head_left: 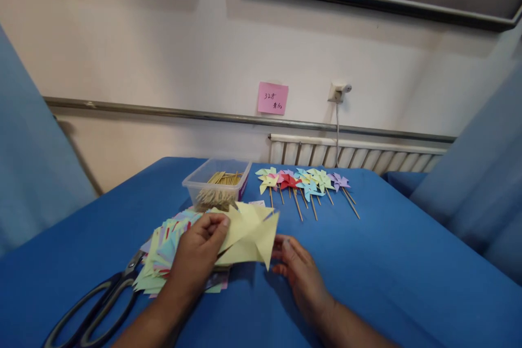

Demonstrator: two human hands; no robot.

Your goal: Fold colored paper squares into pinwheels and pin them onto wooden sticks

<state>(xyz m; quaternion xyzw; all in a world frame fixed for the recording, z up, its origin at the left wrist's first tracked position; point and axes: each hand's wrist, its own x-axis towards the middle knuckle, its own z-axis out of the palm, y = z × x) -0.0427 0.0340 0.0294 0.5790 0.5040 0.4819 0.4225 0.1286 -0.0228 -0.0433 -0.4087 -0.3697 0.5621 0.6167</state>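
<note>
My left hand (204,247) pinches a pale yellow paper pinwheel blade sheet (248,234) between thumb and fingers. Cuts split the sheet, and its corners stick out; no stick shows on it. Just right of its edge is my right hand (299,272), fingers loosely curled and apart, some of them partly hidden. I cannot tell whether its fingertips touch the paper. Under and beside my left hand lies a pile of pastel and red cut papers (163,250). Large dark-handled scissors (110,299) rest left of the pile.
A clear plastic tub (216,182) of thin wooden sticks (224,178) stands behind the pile. Several finished pinwheels (310,187) on sticks lie at the back right of the blue-covered table (387,261). Behind are a radiator (359,155) and a plugged-in cord (337,130).
</note>
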